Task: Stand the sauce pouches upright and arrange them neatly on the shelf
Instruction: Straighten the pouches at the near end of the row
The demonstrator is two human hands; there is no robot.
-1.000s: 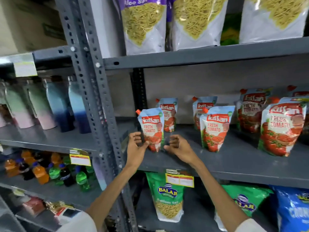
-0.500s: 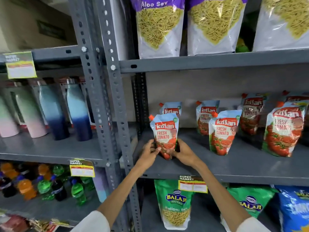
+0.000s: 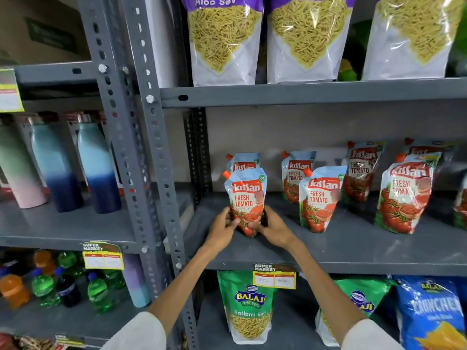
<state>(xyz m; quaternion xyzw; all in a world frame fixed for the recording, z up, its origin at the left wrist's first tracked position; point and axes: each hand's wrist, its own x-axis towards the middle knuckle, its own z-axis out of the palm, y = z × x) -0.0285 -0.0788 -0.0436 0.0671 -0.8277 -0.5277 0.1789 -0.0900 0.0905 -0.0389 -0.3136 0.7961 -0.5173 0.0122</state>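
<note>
A tomato sauce pouch point(image 3: 246, 195) with an orange spout stands upright near the left end of the grey middle shelf point(image 3: 353, 251). My left hand point(image 3: 222, 229) grips its lower left side and my right hand point(image 3: 273, 229) grips its lower right side. Right behind it stands a second pouch point(image 3: 243, 161), mostly hidden. Further right stand a front pouch point(image 3: 319, 198) with another pouch point(image 3: 295, 173) behind it, then a larger pouch point(image 3: 401, 197) with two pouches point(image 3: 361, 170) behind. All stand upright.
A perforated grey upright point(image 3: 154, 157) borders the shelf on the left. Aloo Sev bags point(image 3: 223, 39) fill the shelf above. Balaji snack bags point(image 3: 249, 306) stand below. Blue flasks point(image 3: 101, 168) and soft-drink bottles point(image 3: 45, 286) fill the left bay. A price tag point(image 3: 274, 275) hangs on the shelf edge.
Both hands have closed in on the base of the front left pouch, which now stands straighter and directly before the rear pouch. The camera has moved closer.
</note>
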